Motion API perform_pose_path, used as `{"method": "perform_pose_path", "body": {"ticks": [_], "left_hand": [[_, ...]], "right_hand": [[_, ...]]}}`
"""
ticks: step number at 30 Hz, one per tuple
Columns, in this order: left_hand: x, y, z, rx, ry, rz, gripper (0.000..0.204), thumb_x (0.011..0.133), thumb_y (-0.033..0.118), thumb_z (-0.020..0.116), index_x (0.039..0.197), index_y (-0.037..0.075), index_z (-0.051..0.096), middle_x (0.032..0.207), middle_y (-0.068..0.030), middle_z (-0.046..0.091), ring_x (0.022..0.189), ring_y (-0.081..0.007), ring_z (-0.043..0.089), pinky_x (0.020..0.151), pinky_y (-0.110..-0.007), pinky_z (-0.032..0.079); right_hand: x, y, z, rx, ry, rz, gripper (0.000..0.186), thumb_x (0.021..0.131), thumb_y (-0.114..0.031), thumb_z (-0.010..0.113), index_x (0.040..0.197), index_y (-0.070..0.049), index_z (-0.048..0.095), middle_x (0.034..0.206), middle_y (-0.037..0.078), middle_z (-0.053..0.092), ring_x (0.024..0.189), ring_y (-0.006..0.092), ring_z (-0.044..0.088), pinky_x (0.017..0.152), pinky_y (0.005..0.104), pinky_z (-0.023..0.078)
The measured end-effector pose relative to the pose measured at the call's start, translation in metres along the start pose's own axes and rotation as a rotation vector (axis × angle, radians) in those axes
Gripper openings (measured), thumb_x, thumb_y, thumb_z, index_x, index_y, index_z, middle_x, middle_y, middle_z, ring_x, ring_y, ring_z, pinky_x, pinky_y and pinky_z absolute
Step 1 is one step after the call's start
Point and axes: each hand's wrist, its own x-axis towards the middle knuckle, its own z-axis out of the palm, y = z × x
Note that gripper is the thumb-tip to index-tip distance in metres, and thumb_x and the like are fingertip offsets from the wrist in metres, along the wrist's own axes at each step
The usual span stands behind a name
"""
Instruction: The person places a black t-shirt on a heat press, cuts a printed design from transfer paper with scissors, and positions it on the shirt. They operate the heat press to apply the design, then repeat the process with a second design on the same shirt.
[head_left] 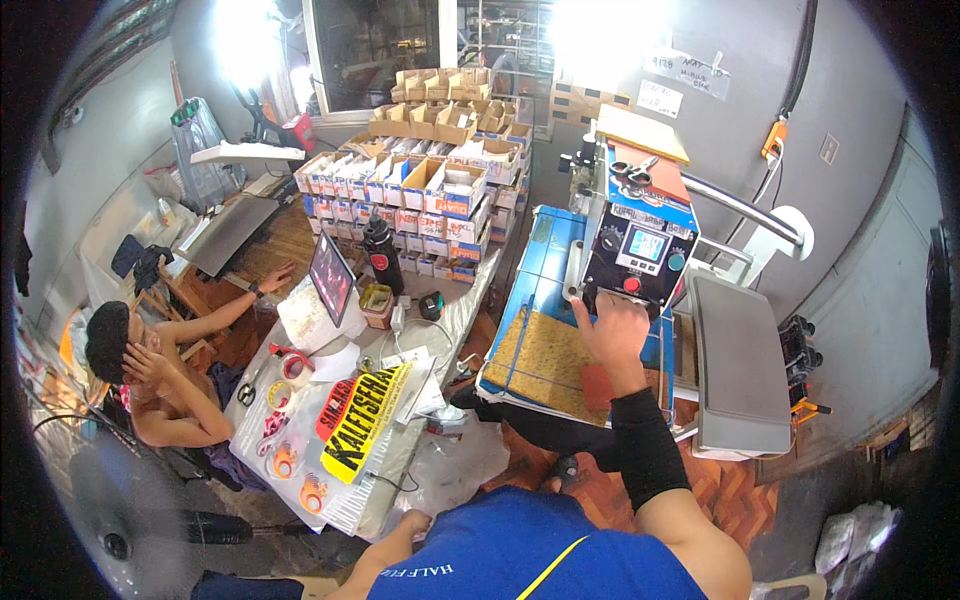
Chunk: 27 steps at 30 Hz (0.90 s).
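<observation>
Right hand [618,332] sits below the red button [631,285] of the press [648,215], thumb apart; left hand [412,522] nears the table [462,316]; other fingers, I cannot tell.

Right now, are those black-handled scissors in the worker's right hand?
No, the scissors lie on top of the control box, apart from the right hand, which is at the box's lower front.

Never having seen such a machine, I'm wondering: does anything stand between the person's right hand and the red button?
Nothing visible does. The right hand is just below the red button; whether they touch I can't tell. The scissors lie above the panel, out of the way.
</observation>
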Motion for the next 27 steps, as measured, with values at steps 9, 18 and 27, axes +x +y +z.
{"method": "perform_pose_path", "body": {"ticks": [9, 18, 27], "left_hand": [[0.034, 0.033, -0.035, -0.031, 0.098, -0.019, 0.029, 0.092, 0.030, 0.059, 0.109, 0.015, 0.077, 0.104, -0.0097, 0.078, 0.092, -0.0304, 0.076, 0.076, -0.045, 0.060], [0.041, 0.066, -0.074, -0.009, 0.298, 0.440, 0.034, 0.096, 0.033, 0.065, 0.109, 0.003, 0.075, 0.099, -0.0177, 0.076, 0.071, -0.0244, 0.072, 0.067, -0.041, 0.060], [-0.073, 0.147, -0.399, -0.487, 0.155, 0.362, 0.029, 0.096, 0.033, 0.068, 0.098, 0.005, 0.076, 0.081, -0.0055, 0.075, 0.071, -0.0144, 0.070, 0.060, -0.033, 0.058]], "right_hand": [[-0.001, 0.011, 0.007, 0.027, 0.112, -0.071, 0.039, 0.089, -0.039, 0.075, 0.067, -0.010, 0.060, 0.063, 0.009, 0.064, 0.055, 0.0306, 0.064, 0.055, 0.0427, 0.050], [-0.002, 0.036, -0.004, 0.048, 0.105, -0.163, 0.034, 0.086, -0.030, 0.076, 0.064, -0.014, 0.056, 0.059, 0.007, 0.060, 0.051, 0.0280, 0.062, 0.048, 0.0414, 0.048], [-0.033, 0.117, -0.027, 0.000, 0.069, -0.114, 0.031, 0.080, -0.026, 0.079, 0.063, -0.014, 0.056, 0.060, 0.006, 0.058, 0.052, 0.0284, 0.059, 0.051, 0.0409, 0.046]]}}
